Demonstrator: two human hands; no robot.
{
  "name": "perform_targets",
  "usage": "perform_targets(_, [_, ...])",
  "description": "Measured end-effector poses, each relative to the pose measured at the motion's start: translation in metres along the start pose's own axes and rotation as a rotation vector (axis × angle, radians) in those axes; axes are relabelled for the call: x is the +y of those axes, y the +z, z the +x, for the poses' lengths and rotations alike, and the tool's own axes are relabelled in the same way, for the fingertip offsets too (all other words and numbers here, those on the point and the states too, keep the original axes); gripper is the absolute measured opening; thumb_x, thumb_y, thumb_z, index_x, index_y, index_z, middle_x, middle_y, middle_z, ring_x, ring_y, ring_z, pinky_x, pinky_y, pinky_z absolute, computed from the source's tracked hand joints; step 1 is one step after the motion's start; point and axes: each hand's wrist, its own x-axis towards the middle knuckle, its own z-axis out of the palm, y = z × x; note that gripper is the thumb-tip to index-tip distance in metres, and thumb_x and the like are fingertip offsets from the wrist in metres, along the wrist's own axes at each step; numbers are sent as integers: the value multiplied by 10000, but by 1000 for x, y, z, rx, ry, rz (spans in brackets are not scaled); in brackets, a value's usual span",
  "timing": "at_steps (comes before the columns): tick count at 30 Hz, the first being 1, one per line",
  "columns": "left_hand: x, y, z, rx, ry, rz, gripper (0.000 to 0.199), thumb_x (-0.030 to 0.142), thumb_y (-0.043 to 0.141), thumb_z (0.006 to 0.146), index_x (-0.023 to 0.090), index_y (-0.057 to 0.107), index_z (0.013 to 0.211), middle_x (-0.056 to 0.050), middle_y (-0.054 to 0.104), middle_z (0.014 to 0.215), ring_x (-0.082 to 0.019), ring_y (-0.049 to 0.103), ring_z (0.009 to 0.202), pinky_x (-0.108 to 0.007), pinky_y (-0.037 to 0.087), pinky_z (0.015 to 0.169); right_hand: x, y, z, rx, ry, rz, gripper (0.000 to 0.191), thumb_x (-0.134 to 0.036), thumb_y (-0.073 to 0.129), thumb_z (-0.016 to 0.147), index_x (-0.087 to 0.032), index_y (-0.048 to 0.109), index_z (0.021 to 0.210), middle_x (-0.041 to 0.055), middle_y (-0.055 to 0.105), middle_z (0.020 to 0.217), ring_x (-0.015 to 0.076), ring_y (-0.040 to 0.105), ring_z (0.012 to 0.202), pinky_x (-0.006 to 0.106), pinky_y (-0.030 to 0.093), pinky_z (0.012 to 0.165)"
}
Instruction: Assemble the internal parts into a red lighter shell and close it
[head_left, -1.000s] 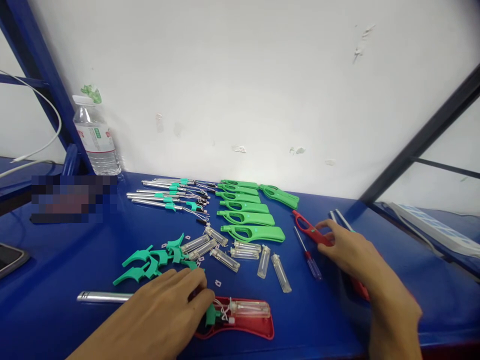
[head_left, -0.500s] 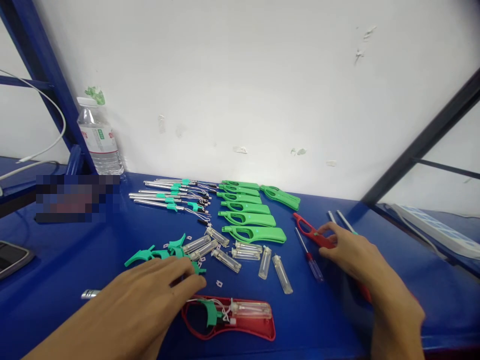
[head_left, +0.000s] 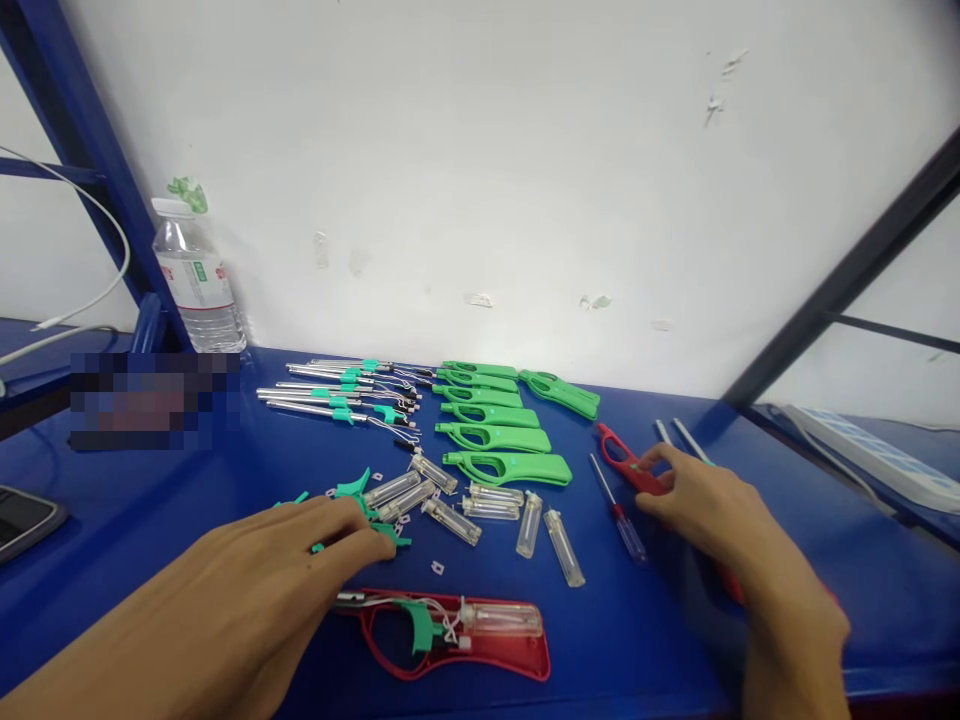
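A red half shell (head_left: 517,655) lies near the front edge, holding a clear fuel tank (head_left: 501,619), white wires and a green trigger (head_left: 420,625). Above its left end, my left hand (head_left: 300,560) hovers over green triggers (head_left: 352,488), its fingers curled; whether they pinch one is hidden. On the right, my right hand (head_left: 697,500) grips a red handle shell (head_left: 619,455) between thumb and fingers. A screwdriver (head_left: 624,525) lies just left of that hand. Several clear tanks (head_left: 452,521) are scattered in the middle.
Green handle shells (head_left: 510,468) are stacked in a row toward the wall, beside metal rods with wires (head_left: 315,408). A water bottle (head_left: 199,280) stands back left, a phone (head_left: 26,520) lies far left, and a power strip (head_left: 877,455) is far right.
My left hand has moved slightly left and up, covering more green triggers and uncovering the metal rod end at the red half shell. The red handle shell in my right hand has shifted slightly right.
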Motion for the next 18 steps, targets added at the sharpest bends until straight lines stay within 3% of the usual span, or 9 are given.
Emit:
perform_targets(4, [2,-1,1,47,80,75,693,-23,304,1030,378,818,1269,21,859,1239,-186,843,1098,-267,550,943,-1,-4,0,-3,21,25,367,-209,756,903,-254,773,1267,47,911,1014,346,861,965,374,492,778])
perform_targets(9, [3,2,2,80,115,150,682,-31,302,1004,357,819,1223,23,870,1192,-183,856,1064,-279,561,895,-1,-7,-1,-18,32,43,373,-217,761,928,-236,740,1300,43,904,984,322,864,925,357,493,748])
perform_targets(18, [-30,39,-18,163,197,182,659,38,433,1010,404,815,1405,-1,866,1388,-278,862,1184,-347,662,967,-5,-8,-2,23,22,60,373,-163,766,885,-239,773,1250,79,892,947,398,873,997,387,505,761])
